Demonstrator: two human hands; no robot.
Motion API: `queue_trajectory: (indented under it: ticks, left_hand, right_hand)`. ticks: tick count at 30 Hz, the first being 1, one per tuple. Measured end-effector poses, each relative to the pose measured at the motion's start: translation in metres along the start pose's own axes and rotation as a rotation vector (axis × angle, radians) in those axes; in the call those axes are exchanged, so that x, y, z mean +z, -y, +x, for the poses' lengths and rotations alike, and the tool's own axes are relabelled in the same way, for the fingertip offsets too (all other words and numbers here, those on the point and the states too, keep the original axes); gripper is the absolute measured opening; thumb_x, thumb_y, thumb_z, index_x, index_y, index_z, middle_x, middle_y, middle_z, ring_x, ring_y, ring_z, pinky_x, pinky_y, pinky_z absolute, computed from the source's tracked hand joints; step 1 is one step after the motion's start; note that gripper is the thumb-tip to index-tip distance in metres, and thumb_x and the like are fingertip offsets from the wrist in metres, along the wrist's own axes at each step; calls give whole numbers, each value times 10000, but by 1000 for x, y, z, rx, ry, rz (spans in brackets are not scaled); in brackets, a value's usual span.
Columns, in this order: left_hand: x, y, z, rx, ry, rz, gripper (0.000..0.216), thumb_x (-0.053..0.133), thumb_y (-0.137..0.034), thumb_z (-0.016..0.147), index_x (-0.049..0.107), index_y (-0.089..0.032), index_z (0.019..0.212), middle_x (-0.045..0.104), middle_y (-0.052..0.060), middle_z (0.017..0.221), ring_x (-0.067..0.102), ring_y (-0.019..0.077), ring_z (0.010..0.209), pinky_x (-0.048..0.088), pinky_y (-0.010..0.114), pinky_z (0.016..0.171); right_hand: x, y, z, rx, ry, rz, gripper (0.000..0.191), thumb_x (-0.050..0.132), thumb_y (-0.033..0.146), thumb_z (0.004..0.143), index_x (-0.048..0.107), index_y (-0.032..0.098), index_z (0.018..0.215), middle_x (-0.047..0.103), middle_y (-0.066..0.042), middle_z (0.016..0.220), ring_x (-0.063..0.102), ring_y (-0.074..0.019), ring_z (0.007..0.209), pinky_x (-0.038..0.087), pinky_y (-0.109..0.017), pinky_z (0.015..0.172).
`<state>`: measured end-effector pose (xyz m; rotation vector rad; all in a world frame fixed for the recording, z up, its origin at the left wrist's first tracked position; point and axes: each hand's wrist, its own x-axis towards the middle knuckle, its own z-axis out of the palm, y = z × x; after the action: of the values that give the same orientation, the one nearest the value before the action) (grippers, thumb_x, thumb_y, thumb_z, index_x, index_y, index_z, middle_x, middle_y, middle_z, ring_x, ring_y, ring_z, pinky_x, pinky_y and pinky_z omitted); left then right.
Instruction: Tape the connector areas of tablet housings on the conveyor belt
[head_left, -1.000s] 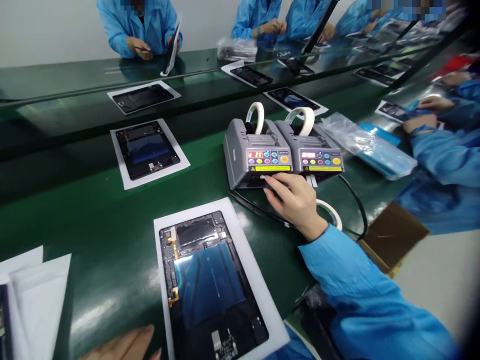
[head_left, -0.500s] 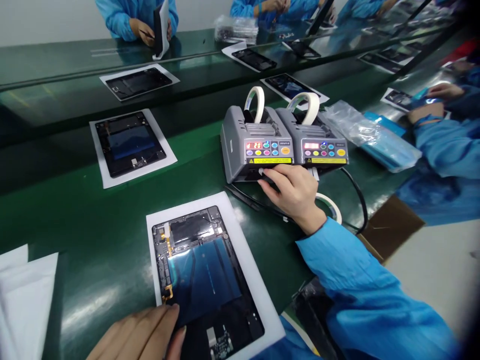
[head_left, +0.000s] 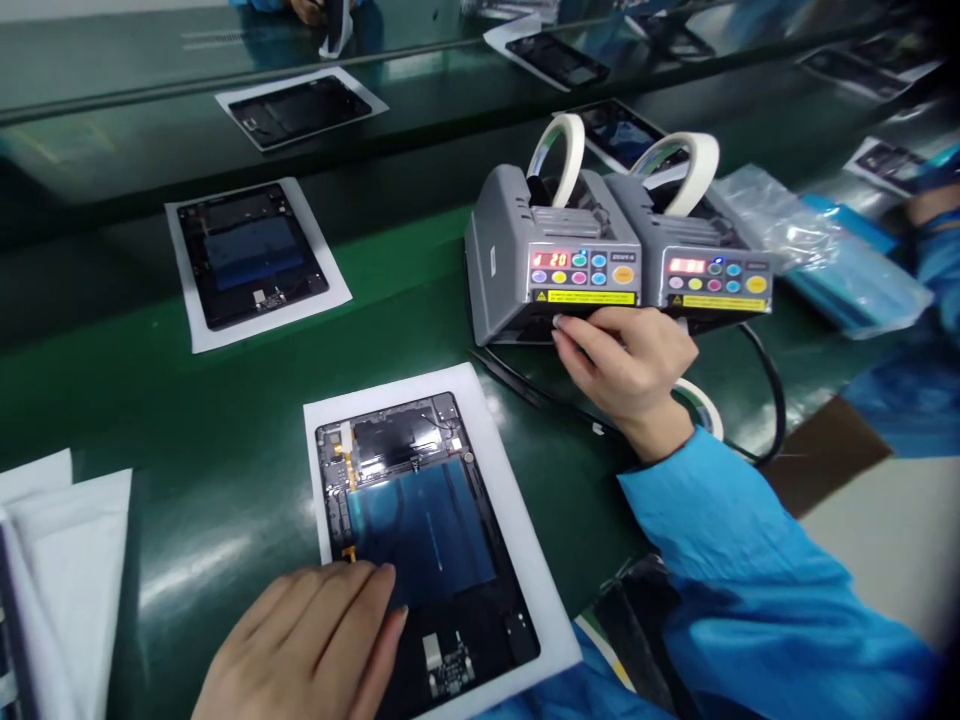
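Observation:
An opened tablet point(head_left: 450, 540) with a blue-filmed battery lies on a white foam sheet point(head_left: 517, 520) in front of me. My left hand point(head_left: 307, 640) rests over the tablet's lower left side, its fingers pressed together and the thumb close to the index finger. Whatever may be between those fingertips is hidden. Under the front panel of the left grey tape dispenser point(head_left: 555, 270), my right hand point(head_left: 630, 370) makes a pinch. A tiny pale spot shows at its fingertips, too small to tell what it is. The right tape dispenser point(head_left: 705, 270) stands alongside.
Another opened tablet point(head_left: 251, 250) lies on foam farther left, with several more behind. White sheets point(head_left: 67, 560) are stacked at the left edge. Black tweezers point(head_left: 510, 378), a cable point(head_left: 776, 400) and a tape roll point(head_left: 705, 405) lie near the dispensers. Blue packets point(head_left: 847, 260) sit to the right.
My view has tilted down and turned slightly left. My left hand has moved a little farther over the tablet. The fingertips of my right hand have come closer together at the dispenser.

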<state>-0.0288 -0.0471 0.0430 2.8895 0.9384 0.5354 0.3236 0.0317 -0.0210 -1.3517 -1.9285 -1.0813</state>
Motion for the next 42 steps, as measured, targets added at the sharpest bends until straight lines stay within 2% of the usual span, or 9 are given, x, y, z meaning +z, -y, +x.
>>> queue_trajectory:
  ticks: [4,7,9,13,15,17,22,30,42]
  left_hand:
    - [7,0,12,-60,66,-64,200,434,-192,945,620,-131,988,691,64,891,655,208,752,508,349,672]
    - [23,4,36,-149,178,-118,195,439,-236,944,602,-149,1006,666,70,897,639,217,742,516,344,616]
    - [36,9,55,-209,237,-119,160,488,-244,922,603,-161,996,655,69,901,633,223,747,520,349,621]
    - [59,21,84,-280,249,-146,107,557,-239,886,613,-168,943,642,55,875,628,219,771,524,356,700]
    - [67,25,89,-288,232,-195,102,547,-225,891,614,-168,942,637,48,862,626,208,774,519,346,713]
    - [71,27,91,-290,219,-230,100,532,-207,899,619,-167,930,632,43,842,619,202,765,512,342,709]
    - [78,32,92,-274,212,-289,154,488,-184,923,636,-173,883,613,34,799,593,187,748,488,331,703]
    - [82,37,90,-222,256,-277,185,454,-196,943,628,-169,886,602,40,820,562,191,770,455,351,730]
    - [87,39,85,-227,242,-348,170,461,-180,935,626,-163,895,590,40,828,545,192,772,434,347,726]
  right_hand:
    - [-13,3,8,-3,3,11,63,667,180,814,640,230,840,622,2,711,526,-143,588,352,-299,527]
    - [-31,19,18,11,44,174,88,670,153,807,629,209,862,624,-9,747,540,-143,626,394,-288,558]
    - [-37,34,22,26,142,407,96,650,142,823,620,195,897,635,-22,813,557,-142,681,430,-273,594]
    - [-30,61,17,-18,468,858,124,518,191,911,613,167,987,635,-48,907,577,-151,771,467,-270,645]
    - [-22,67,11,-72,575,940,198,477,232,930,614,143,1043,627,-67,936,571,-172,780,469,-297,654]
    - [-17,69,6,-115,624,954,243,459,259,935,617,130,1068,621,-78,946,560,-187,773,464,-317,658]
    - [-16,69,4,-149,675,920,283,441,283,931,634,134,1075,618,-76,913,526,-192,757,446,-323,657]
    - [-17,72,1,-208,611,853,286,482,270,912,639,125,1101,631,-62,891,508,-203,762,396,-337,618]
    - [-18,73,-2,-122,603,956,245,513,266,902,653,152,1068,622,-68,884,511,-201,775,416,-339,640]
